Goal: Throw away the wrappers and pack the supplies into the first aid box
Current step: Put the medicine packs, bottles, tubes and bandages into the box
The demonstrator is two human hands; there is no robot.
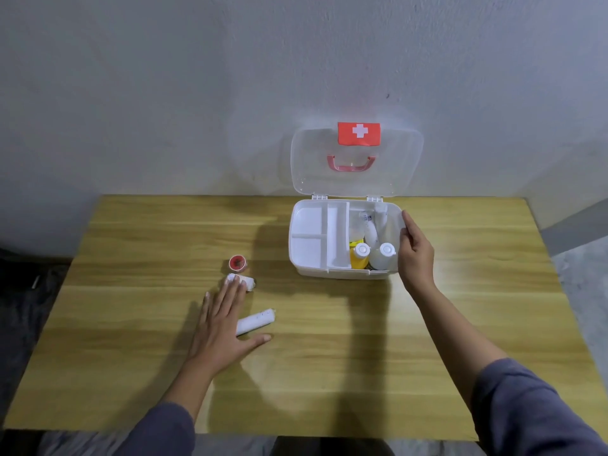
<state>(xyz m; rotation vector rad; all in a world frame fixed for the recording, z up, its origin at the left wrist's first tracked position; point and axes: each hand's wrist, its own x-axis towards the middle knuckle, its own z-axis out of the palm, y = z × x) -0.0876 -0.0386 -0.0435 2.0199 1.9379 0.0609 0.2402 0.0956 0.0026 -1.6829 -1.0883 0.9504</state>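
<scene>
While the left hand (221, 327) lies spread, fingers splayed, at lower left of centre, its fingertips (234, 280) touch a short white gauze roll (242, 282); a longer white wrapped roll (256, 321) lies just beside the palm, between fingers and thumb. A small red-rimmed tape roll (238, 262) sits just above. The right hand (415, 255), open, rests against the right wall of the white plastic first aid box (342, 272), clear lid (357, 162) upright. Inside, right compartment: yellow bottle (359, 256), white bottle (384, 256), tubes. Left tray sections bare. Wooden worktop (131, 357).
</scene>
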